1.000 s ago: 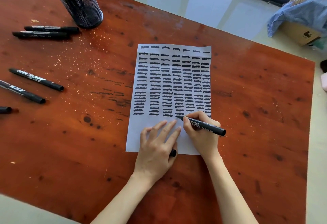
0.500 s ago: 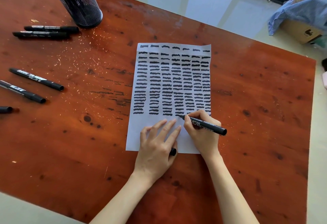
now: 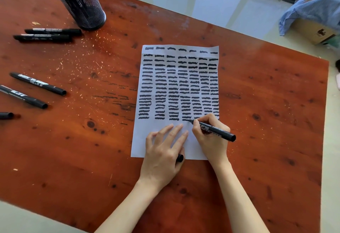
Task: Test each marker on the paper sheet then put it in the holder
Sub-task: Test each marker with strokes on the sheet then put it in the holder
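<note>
A white paper sheet covered in rows of black test strokes lies on the wooden table. My right hand grips an uncapped black marker, whose tip touches the paper just below the lowest row of strokes. My left hand presses flat on the sheet's lower part with fingers spread. A black marker cap sticks out from under that hand's thumb side. The black mesh holder, with several markers in it, stands at the far left.
Several capped black markers lie loose on the table's left side: two below the holder, two more nearer, and one at the frame edge. Beyond the table's far edge is pale floor with a cardboard box under blue cloth.
The marker tip has slid slightly to the right along the paper, leaving a short fresh stroke. My left hand stays flat in the same place.
</note>
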Motion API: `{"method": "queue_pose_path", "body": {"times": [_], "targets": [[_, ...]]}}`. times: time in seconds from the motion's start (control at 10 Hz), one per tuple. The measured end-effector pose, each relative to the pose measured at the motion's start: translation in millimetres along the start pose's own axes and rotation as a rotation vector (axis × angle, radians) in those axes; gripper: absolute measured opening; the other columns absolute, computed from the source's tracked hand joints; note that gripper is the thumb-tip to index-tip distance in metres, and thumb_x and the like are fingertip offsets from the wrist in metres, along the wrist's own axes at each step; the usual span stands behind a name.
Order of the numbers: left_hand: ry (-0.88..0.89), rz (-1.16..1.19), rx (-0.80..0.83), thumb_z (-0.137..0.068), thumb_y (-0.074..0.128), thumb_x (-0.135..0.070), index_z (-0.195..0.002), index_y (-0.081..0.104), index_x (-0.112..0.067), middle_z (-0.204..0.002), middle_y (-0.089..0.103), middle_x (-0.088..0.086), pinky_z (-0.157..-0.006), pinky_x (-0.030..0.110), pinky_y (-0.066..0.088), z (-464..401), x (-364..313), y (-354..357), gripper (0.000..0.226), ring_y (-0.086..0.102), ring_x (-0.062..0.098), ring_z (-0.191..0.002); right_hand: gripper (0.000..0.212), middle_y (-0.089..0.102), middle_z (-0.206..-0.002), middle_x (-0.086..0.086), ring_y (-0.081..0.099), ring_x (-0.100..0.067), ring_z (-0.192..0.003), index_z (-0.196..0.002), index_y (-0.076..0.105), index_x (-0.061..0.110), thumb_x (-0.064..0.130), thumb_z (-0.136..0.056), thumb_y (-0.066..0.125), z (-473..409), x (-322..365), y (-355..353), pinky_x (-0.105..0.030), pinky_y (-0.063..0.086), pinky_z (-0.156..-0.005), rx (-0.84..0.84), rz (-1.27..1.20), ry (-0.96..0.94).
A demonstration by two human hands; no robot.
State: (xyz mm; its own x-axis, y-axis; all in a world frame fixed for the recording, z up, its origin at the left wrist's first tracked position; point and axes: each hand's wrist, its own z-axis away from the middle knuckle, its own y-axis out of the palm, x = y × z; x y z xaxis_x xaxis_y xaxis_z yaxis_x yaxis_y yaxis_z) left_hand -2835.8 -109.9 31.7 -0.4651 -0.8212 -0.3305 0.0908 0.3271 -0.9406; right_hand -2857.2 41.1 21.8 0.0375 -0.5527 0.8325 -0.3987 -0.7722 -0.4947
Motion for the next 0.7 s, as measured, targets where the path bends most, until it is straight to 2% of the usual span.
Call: {"method": "queue_pose_path", "body": {"times": [0.1, 0.4, 0.6, 0.7], "targets": [[-0.001, -0.002, 0.0, -0.085, 0.043, -0.027, -0.123, 0.058, -0.02, -0.132, 0.055, 0.0, -0.093, 0.038, 0.029, -0.3, 0.0, 0.1, 0.041, 0.04, 0.019, -0.123, 0.025, 0.054, -0.05, -0.007, 0.047, -0.014, -0.052, -0.062, 0.052, 0.002, 0.019, -0.08, 0.057, -0.1, -0.1, 0.3, -0.009, 0.033, -0.05, -0.002, -0.005, -0.003], [0.003, -0.003, -0.021, -0.086, 0.044, -0.027, -0.123, 0.058, -0.02, -0.131, 0.055, 0.001, -0.093, 0.039, 0.029, 0.4, 0.2, 2.0, 0.04, 0.041, 0.019, -0.123, 0.026, 0.051, -0.05, -0.009, 0.045, -0.017, -0.051, -0.063, 0.05, 0.001, 0.02, -0.081, 0.054, 0.4, 0.4, 0.2, -0.012, 0.033, -0.05, 0.009, -0.042, 0.02], [0.006, 0.003, -0.045, -0.086, 0.044, -0.027, -0.122, 0.058, -0.02, -0.131, 0.056, 0.001, -0.092, 0.039, 0.03, 1.1, 0.4, 3.1, 0.04, 0.041, 0.019, -0.122, 0.026, 0.05, -0.05, -0.009, 0.042, -0.006, -0.051, -0.063, 0.049, 0.002, 0.02, -0.082, 0.053, 1.1, 0.2, 0.7, -0.009, 0.031, -0.05, 0.007, -0.05, 0.023], [0.018, 0.0, -0.05, -0.085, 0.046, -0.027, -0.123, 0.058, -0.02, -0.131, 0.056, 0.001, -0.092, 0.04, 0.03, 1.4, 1.4, 4.3, 0.04, 0.041, 0.02, -0.122, 0.026, 0.049, -0.051, -0.004, 0.042, -0.011, -0.051, -0.064, 0.049, 0.004, 0.022, -0.083, 0.052, 1.0, -0.1, 1.0, -0.01, 0.031, -0.05, 0.004, -0.036, 0.027]]}}
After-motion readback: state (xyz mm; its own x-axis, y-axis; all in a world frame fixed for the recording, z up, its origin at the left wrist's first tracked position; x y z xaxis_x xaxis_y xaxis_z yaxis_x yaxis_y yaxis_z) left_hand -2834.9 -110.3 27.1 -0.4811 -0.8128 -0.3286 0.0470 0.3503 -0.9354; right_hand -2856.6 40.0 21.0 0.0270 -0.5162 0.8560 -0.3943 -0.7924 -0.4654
